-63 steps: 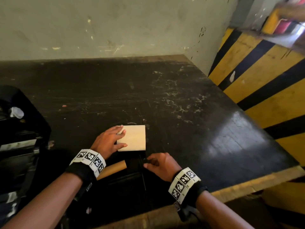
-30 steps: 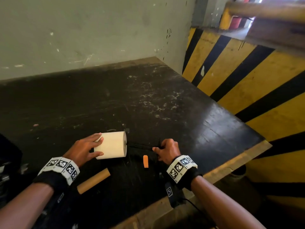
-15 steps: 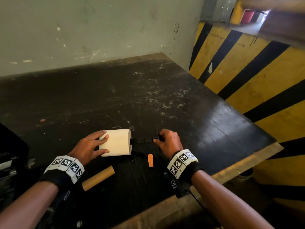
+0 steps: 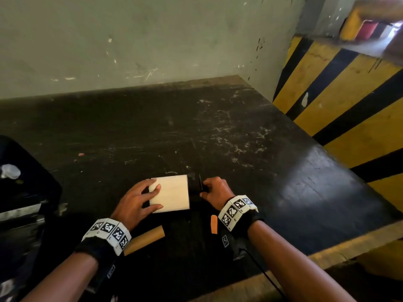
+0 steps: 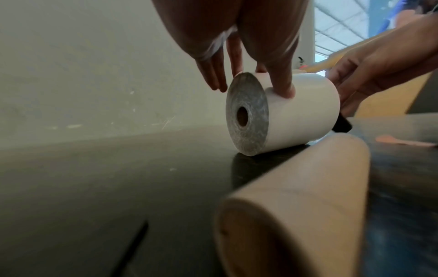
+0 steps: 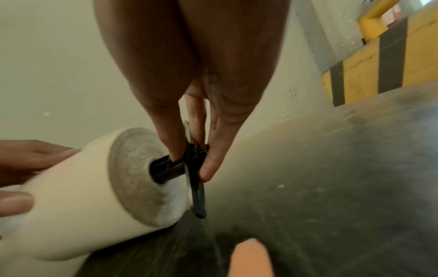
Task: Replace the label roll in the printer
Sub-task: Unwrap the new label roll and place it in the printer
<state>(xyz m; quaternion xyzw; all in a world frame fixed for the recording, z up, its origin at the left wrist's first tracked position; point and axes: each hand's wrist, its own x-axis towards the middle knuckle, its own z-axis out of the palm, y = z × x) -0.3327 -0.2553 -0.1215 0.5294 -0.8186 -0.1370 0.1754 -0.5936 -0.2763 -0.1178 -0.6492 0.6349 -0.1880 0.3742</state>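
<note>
White label roll [image 4: 170, 194] lying on its side on the dark scratched table [image 4: 239, 149], seen from the head. Left hand [image 4: 136, 203] cupped round its left end, fingers over the top, thumb along the near side. Right hand [image 4: 216, 192] just right of the roll, fingers curled on a black spindle [image 4: 195, 188] at the roll's right end. Brown cardboard core [image 4: 146, 238] flat on the table nearer the body, below the left wrist. Small orange piece [image 4: 214, 224] beside the right wrist. Black printer [image 4: 26, 192] at the far left edge, blurred.

From the left wrist: roll [image 5: 284, 112] resting on the table, open core hole facing the camera, thumb [image 5: 283, 82] pressed on its curved side, the other fingers [image 5: 213, 75] spread over the top. Cardboard core [image 5: 296, 206] close in the foreground, not touching the roll.

From the right wrist: spindle [image 6: 175, 166] pushed partway into the roll's centre hole [image 6: 132, 178], its flat flange just clear of the roll's end face. Fingertips [image 6: 208, 168] pinching the spindle at the flange. Orange piece [image 6: 251, 258] blurred at the bottom edge.
</note>
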